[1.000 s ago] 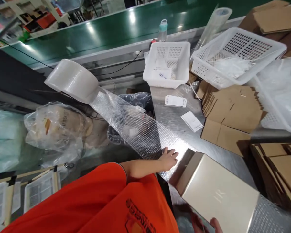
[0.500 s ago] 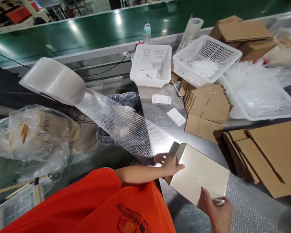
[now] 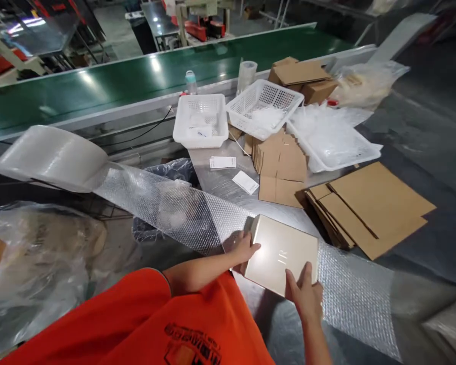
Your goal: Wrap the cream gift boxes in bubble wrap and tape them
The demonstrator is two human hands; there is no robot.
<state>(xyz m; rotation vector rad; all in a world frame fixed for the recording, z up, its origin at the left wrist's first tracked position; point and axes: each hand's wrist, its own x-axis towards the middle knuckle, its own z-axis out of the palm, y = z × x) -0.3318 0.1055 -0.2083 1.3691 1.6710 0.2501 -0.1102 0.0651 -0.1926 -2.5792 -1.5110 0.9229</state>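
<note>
A cream box (image 3: 281,252) with small lettering on its top is held between both hands over the metal table. My left hand (image 3: 243,252) grips its left side, thumb on top and the other fingers partly hidden. At the near right corner, my right hand (image 3: 307,291) has its thumb and a finger on the top, with other fingers round the edge. Under the box runs a strip of bubble wrap (image 3: 357,294), reaching right across the table and left to a large roll (image 3: 57,158).
Flattened cardboard (image 3: 376,208) lies right, with folded cartons (image 3: 283,157) behind the box. Two white cards (image 3: 245,182) rest near a white basket (image 3: 200,137). More baskets stand behind, before a green conveyor (image 3: 129,76). Clear plastic bags (image 3: 41,243) sit at lower left.
The view has shifted, so the table's things appear further left and more shows at the right. The box remains in both hands; my right hand's fingers are more spread over its corner.
</note>
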